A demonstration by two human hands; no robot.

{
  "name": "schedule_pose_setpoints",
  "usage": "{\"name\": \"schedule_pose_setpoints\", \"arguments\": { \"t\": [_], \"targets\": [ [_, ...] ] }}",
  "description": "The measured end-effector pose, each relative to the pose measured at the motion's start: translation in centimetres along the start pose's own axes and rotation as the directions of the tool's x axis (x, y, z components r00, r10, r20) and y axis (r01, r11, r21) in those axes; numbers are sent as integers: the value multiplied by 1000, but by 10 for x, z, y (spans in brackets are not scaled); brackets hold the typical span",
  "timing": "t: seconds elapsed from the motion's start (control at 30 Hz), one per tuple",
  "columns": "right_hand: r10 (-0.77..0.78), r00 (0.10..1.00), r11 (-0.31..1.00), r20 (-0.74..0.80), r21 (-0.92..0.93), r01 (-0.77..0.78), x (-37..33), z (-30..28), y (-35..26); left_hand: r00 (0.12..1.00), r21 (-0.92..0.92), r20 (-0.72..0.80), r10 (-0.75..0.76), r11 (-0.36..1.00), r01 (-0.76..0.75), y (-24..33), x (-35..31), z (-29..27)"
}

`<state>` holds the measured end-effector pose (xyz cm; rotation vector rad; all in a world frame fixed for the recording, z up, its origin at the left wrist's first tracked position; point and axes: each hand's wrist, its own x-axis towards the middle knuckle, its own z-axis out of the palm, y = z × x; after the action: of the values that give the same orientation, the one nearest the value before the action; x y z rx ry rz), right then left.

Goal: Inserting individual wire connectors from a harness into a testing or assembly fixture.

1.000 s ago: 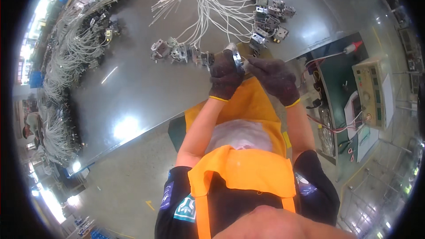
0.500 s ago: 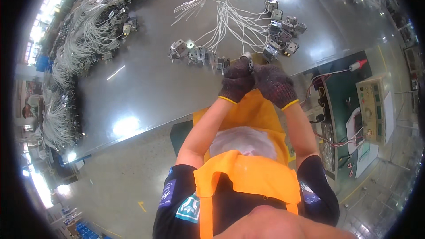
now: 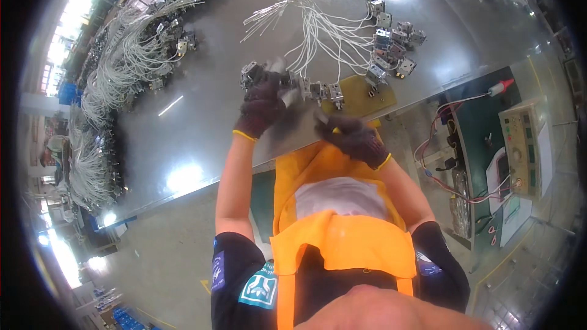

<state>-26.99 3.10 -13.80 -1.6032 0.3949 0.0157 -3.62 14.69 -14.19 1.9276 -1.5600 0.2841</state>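
My left hand (image 3: 263,105), in a dark knit glove with greyish fingertips, reaches over the left cluster of small metal switch-like parts (image 3: 250,74). Its fingers are blurred but look spread, thumb apart from forefinger, around parts in the row. My right hand (image 3: 356,139), gloved alike, hovers near the table's front edge below a metal part (image 3: 335,95) standing at the row's right end. Motion smears its fingers, so whether they hold anything is unclear. White wires (image 3: 318,30) run from the parts to a gathered bundle end farther back.
A second cluster of metal parts (image 3: 391,43) lies to the right, beside a brownish-yellow pad (image 3: 367,99) at the table edge. Heaps of wired parts (image 3: 131,55) line the table's left side. A beige instrument box (image 3: 520,146) and a red-tipped probe (image 3: 501,87) sit at right.
My hands were together over a part at the pad. They have parted: the left moved left onto the left cluster, the right dropped lower toward me. A metal part now stands at the row's right end.
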Motion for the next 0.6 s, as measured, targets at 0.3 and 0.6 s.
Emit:
{"name": "schedule_pose_setpoints", "arguments": {
  "t": [0.3,0.6],
  "targets": [
    [-17,881,959,-473,-258,-121,59,16,23,874,-230,409,-264,896,379,-30,-2,0],
    [-188,865,978,-465,-168,122,70,5,46,898,90,416,-145,989,118,-46,-8,12]
  ]
}}
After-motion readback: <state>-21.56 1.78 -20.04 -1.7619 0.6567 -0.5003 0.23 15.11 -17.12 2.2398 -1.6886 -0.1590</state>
